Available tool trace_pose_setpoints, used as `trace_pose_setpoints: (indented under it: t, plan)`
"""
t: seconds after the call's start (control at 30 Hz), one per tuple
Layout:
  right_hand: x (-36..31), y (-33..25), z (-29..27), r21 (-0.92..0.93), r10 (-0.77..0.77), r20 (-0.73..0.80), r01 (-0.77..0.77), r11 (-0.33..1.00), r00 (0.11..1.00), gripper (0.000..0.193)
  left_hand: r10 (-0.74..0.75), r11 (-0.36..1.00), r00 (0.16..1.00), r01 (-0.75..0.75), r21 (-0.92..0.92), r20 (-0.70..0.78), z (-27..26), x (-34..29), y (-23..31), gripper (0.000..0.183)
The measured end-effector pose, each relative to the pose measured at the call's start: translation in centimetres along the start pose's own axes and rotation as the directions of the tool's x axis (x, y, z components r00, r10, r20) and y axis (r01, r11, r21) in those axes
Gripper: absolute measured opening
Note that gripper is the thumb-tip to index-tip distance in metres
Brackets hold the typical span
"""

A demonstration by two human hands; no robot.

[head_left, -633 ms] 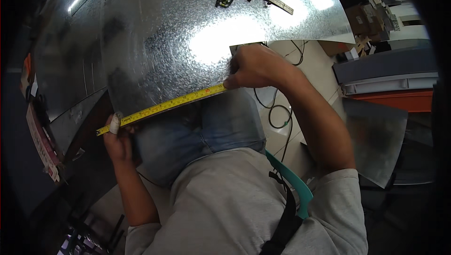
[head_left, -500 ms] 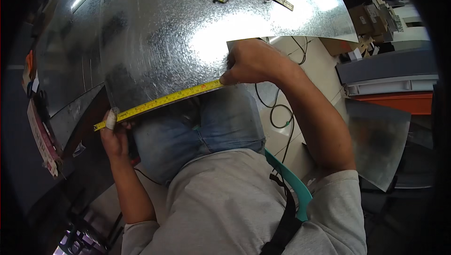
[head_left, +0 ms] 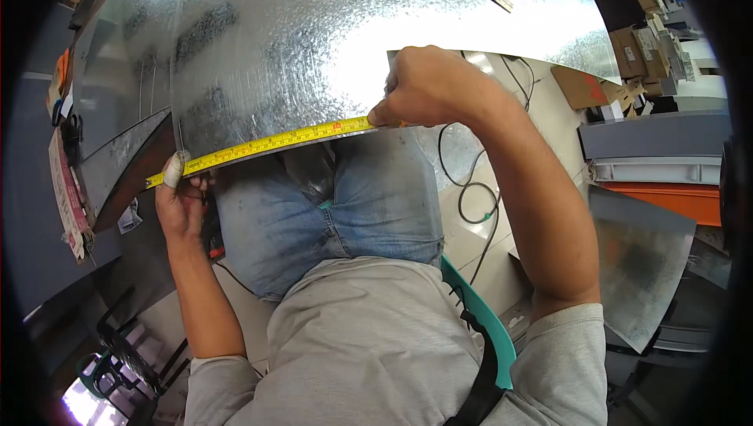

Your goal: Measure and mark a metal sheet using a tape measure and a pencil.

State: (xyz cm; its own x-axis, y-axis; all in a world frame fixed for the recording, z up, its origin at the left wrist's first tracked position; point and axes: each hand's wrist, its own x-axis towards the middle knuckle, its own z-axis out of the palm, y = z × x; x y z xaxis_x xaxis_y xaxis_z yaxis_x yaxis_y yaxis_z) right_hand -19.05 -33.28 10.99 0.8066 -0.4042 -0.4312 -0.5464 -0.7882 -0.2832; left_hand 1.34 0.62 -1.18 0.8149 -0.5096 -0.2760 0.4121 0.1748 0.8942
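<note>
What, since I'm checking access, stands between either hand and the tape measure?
Nothing visible: the left hand holds the tape measure near its left end; the right hand holds it farther right, along the edge of the metal sheet.

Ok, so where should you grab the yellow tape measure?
Probably its left end: the yellow tape measure is thin and flat, and that end pokes out past the metal sheet. Coming from the left, the left hand can pinch it from above and below.
</note>
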Motion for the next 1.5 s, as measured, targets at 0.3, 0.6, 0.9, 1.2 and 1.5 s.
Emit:
trace_pose_setpoints:
  t: [0.3,0.6,0.9,1.2,1.5]
  plan:
    - [0.3,0.2,-0.3,0.015,-0.045,0.014,0.044,0.999,0.999,0.041,0.018,1.0,0.999,-0.018,-0.002,0.04,0.1,0.0,0.1,0.028]
    - [0.5,0.1,-0.8,0.049,0.031,0.108,-0.036,0.998,0.994,0.048,0.023,1.0,1.0,-0.023,0.012,0.001,1.0,-0.5,0.6,0.026]
    - [0.6,0.2,-0.9,0.114,0.035,0.108,-0.048,0.992,0.993,0.043,0.013,1.0,0.999,-0.013,-0.016,-0.03,0.6,-0.4,0.4,0.027]
    - [0.7,0.3,-0.8,0.138,0.018,0.08,-0.029,0.99,0.997,0.044,-0.004,1.0,1.0,0.004,0.021,0.018,-0.1,0.0,-0.1,0.025]
    - [0.6,0.0,-1.1,0.139,0.043,0.123,-0.061,0.988,0.991,0.045,-0.022,1.0,1.0,0.022,0.016,0.01,-0.8,0.1,-0.3,0.025]
